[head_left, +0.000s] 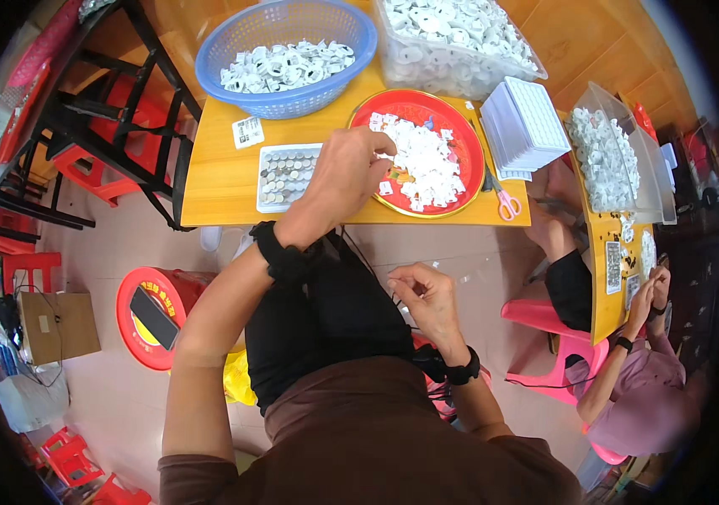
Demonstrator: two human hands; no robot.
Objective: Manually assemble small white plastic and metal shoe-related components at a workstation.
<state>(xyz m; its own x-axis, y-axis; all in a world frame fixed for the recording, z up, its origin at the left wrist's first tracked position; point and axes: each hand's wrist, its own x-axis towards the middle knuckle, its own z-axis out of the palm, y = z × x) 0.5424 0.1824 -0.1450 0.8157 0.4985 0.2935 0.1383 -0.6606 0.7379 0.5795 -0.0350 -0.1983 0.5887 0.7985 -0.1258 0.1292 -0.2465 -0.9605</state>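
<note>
My left hand [344, 175] reaches over the left rim of a round red tray [474, 156], fingers bent and thumb close to the fingertips. Small white plastic pieces [427, 160] lie heaped in that tray. Whatever the left fingers pinch is too small to make out. Partly behind this hand is a shallow white tray [272, 199] with rows of small round silvery parts. My right hand [431, 299] hovers above my lap, below the table edge, its fingers curled and thumb against the index finger. Anything between them is hidden.
A blue basket [288, 101] and a clear bin [435, 80] hold many white parts. Stacked white trays [523, 126] and pink-handled scissors [508, 204] sit at right. A phone [154, 317] lies on a red drum [136, 353]. Another person's hands [652, 290] work at the right-hand table.
</note>
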